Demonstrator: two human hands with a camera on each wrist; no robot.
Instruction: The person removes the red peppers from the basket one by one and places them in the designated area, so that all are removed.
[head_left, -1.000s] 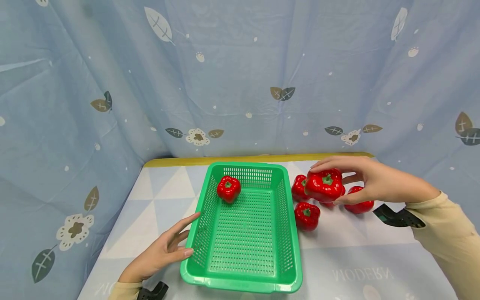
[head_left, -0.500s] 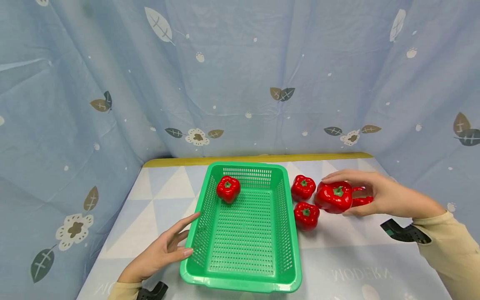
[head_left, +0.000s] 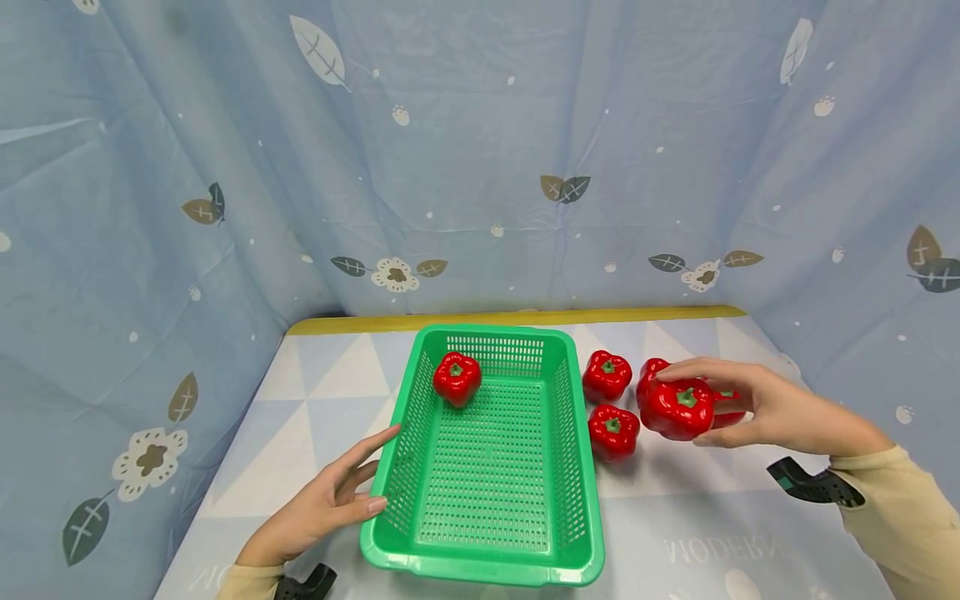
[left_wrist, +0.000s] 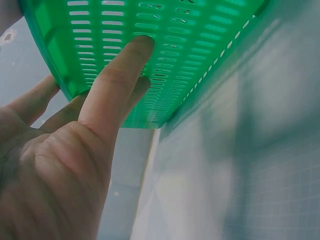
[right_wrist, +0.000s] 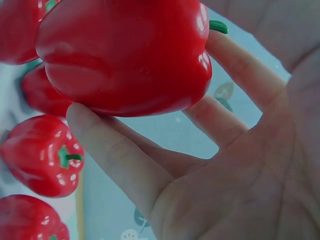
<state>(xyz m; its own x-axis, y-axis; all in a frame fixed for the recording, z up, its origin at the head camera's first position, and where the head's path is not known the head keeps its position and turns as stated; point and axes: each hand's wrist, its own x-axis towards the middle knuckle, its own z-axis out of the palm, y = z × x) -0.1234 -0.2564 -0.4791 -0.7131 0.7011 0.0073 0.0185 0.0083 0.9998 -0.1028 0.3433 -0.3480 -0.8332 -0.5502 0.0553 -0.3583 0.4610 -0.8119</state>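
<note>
My right hand (head_left: 772, 408) grips a red bell pepper (head_left: 677, 410) between thumb and fingers, its green stem showing. In the right wrist view this pepper (right_wrist: 125, 60) sits against the fingertips. In the head view it partly covers two other red peppers on the table. At the left of a green plastic basket (head_left: 487, 483), my left hand (head_left: 326, 500) touches the side with fingertips and thumb. Its extended fingers (left_wrist: 107, 95) rest against the slotted outer wall in the left wrist view. One red bell pepper (head_left: 457, 379) lies in the basket's far left corner.
Two red peppers stand right of the basket, a far one (head_left: 607, 377) and a nearer one (head_left: 613, 433). A patterned cloth (head_left: 292, 417) covers the table, with a yellow band (head_left: 360, 322) along the back edge. A blue curtain (head_left: 487, 150) hangs behind.
My right hand has moved right and toward me with the bell pepper, uncovering the far pepper beside the basket. My left hand and the basket have stayed in place.
</note>
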